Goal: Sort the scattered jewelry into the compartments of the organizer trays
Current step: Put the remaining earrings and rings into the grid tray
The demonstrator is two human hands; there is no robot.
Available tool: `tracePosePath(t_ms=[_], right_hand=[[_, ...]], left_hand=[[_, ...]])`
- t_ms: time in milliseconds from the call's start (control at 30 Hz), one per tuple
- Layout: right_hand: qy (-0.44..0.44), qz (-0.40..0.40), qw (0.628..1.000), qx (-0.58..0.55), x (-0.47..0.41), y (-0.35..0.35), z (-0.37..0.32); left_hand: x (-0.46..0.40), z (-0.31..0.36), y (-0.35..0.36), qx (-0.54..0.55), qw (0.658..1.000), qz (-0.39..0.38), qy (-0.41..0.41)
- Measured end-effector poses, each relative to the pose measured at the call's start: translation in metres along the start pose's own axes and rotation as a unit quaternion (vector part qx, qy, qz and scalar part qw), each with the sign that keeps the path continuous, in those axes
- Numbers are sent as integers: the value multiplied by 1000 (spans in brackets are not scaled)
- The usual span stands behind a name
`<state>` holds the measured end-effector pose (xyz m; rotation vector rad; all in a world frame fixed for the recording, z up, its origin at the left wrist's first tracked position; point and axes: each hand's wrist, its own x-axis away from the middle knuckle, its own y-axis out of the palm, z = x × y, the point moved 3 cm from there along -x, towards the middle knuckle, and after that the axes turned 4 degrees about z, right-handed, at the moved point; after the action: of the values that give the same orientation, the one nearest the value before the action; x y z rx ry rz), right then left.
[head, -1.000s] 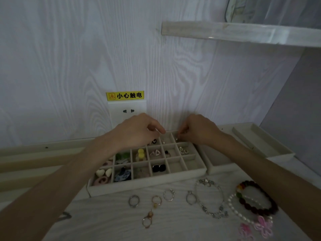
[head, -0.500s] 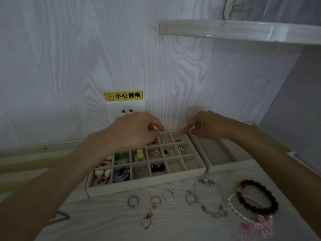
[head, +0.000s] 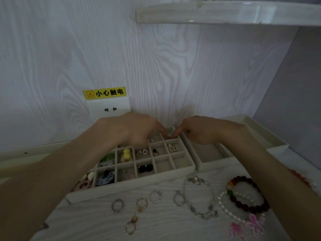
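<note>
At the far left, on the wall above the white socket, a yellow sticker reads 小心触电 beside a warning triangle. Below it the left hand reaches over the gridded organizer tray, its fingers curled down into the back row; whether that grip pinches anything I cannot tell, the tips are hidden against the dividers. The tray's cells already hold pieces: yellow bead earrings, black square studs, a silver pair.

The right hand meets it over the same back corner cell, forefinger pointing down to a tiny glint there, the other fingers loosely bent; its grip too looks like a fingertip nudge more than a firm pinch, though I cannot be sure.

Loose on the desk in front lie several rings, a silver chain bracelet, a pearl strand and a dark bead bracelet. These would handle light and slippery; rings best taken by the band edge, the limp chain gathered near its clasp, the beaded loops lifted whole.
</note>
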<state>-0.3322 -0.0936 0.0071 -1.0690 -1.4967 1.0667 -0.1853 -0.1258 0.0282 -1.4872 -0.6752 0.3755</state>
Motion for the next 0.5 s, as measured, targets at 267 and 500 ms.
tracePosePath(t_ms=[267, 500], right_hand=[[0, -8, 1000, -12, 0, 0, -1], [2, 3, 1000, 15, 4, -4, -6]], left_hand=[[-12, 5, 4, -40, 999, -10, -9], [-15, 13, 1, -94, 995, -5, -30]])
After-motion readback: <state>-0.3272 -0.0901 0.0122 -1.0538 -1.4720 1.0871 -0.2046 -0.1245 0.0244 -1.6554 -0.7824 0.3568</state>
